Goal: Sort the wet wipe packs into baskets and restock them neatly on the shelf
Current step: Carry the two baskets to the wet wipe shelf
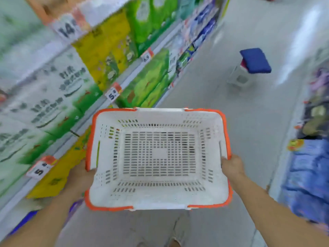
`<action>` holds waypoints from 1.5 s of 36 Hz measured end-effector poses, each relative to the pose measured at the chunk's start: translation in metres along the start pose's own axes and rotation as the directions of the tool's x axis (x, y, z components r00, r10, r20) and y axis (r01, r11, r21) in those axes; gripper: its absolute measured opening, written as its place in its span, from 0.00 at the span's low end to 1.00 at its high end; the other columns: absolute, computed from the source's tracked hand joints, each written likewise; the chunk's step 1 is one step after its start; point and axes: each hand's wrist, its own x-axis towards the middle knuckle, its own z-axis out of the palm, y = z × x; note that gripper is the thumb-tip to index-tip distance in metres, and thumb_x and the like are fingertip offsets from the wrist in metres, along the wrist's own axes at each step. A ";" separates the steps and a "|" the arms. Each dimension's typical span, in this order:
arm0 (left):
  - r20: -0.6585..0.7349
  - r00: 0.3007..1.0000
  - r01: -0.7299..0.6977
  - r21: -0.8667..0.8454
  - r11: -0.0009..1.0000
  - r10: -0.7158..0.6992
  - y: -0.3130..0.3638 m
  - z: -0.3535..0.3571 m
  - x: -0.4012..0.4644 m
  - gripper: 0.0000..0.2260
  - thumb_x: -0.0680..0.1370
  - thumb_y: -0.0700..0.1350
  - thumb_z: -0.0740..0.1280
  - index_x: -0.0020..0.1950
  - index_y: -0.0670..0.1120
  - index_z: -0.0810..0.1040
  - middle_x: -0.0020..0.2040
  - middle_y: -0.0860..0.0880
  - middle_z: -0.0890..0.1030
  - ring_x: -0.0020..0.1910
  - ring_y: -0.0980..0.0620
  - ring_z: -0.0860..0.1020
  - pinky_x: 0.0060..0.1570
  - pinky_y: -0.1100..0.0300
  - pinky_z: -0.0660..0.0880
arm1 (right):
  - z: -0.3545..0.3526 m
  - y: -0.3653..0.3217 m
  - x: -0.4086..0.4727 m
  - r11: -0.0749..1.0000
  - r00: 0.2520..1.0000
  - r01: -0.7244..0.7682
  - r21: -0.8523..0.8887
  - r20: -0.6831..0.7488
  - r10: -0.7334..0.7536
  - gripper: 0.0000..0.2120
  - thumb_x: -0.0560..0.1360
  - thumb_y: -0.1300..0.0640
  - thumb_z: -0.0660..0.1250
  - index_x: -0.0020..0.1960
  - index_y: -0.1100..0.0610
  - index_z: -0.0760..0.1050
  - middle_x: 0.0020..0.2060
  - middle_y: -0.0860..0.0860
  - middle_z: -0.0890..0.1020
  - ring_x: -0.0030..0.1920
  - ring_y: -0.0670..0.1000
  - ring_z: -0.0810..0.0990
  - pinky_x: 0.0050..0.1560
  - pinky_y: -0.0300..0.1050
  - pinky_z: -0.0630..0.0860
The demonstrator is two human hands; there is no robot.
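My grip is two-handed: my left hand (78, 177) curls round the orange rim on the left side of the white basket (158, 195), and my right hand (232, 165) pinches the rim on the opposite side, thumb over the edge, so the basket hangs level between my forearms above the floor (222, 104). Nothing lies in it; I can see straight through the slotted bottom. Its long axis runs across me, from hand to hand, and its far rim points down the aisle. The packs I need to sort lie off to my left, on the shelf (114, 86) that runs away from me along that side: white-and-green packs (53, 97) nearest, yellow packs (106, 49) just beyond, green packs (149, 81) further along (the print is too blurred to read, so I cannot say which are wet wipes). My left hand is the nearer one to the shelf, almost beside its edge. I judge the next move turns on that: free the left hand to reach, or set the basket down first. A stool with a blue cushion (254, 60) stands well ahead, to the right.
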 end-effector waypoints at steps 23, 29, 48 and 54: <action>0.105 0.939 -0.328 -0.011 0.945 0.327 0.545 0.030 0.163 0.17 0.81 0.38 0.64 0.70 0.41 0.71 0.65 0.38 0.78 0.61 0.36 0.76 0.57 0.48 0.72 | -0.220 -0.157 0.274 0.946 0.934 -0.142 0.293 -0.277 0.226 0.08 0.78 0.60 0.64 0.55 0.63 0.76 0.47 0.57 0.80 0.48 0.60 0.80 0.46 0.50 0.74; 0.208 0.925 -0.319 -0.024 0.947 0.317 0.676 0.076 0.227 0.16 0.80 0.40 0.65 0.68 0.42 0.73 0.64 0.42 0.79 0.59 0.37 0.78 0.59 0.45 0.75 | -0.285 -0.185 0.392 0.939 0.933 -0.146 0.310 -0.273 0.235 0.06 0.79 0.61 0.63 0.54 0.61 0.74 0.46 0.56 0.79 0.45 0.58 0.78 0.43 0.48 0.72; 0.103 0.990 -0.083 -0.127 0.988 0.096 0.950 0.157 0.367 0.15 0.79 0.43 0.66 0.65 0.46 0.77 0.60 0.41 0.82 0.55 0.39 0.79 0.54 0.49 0.76 | -0.397 -0.402 0.769 0.996 0.986 -0.089 0.027 -0.139 0.091 0.07 0.79 0.59 0.64 0.53 0.61 0.78 0.45 0.58 0.81 0.44 0.59 0.78 0.45 0.47 0.71; 0.105 0.994 0.031 -0.154 0.988 -0.015 1.010 0.187 0.429 0.16 0.79 0.40 0.66 0.67 0.46 0.76 0.61 0.40 0.81 0.57 0.37 0.79 0.54 0.49 0.75 | -0.389 -0.478 0.872 0.994 0.991 -0.020 -0.109 -0.136 0.005 0.08 0.78 0.60 0.63 0.52 0.60 0.78 0.44 0.59 0.82 0.44 0.59 0.78 0.44 0.46 0.70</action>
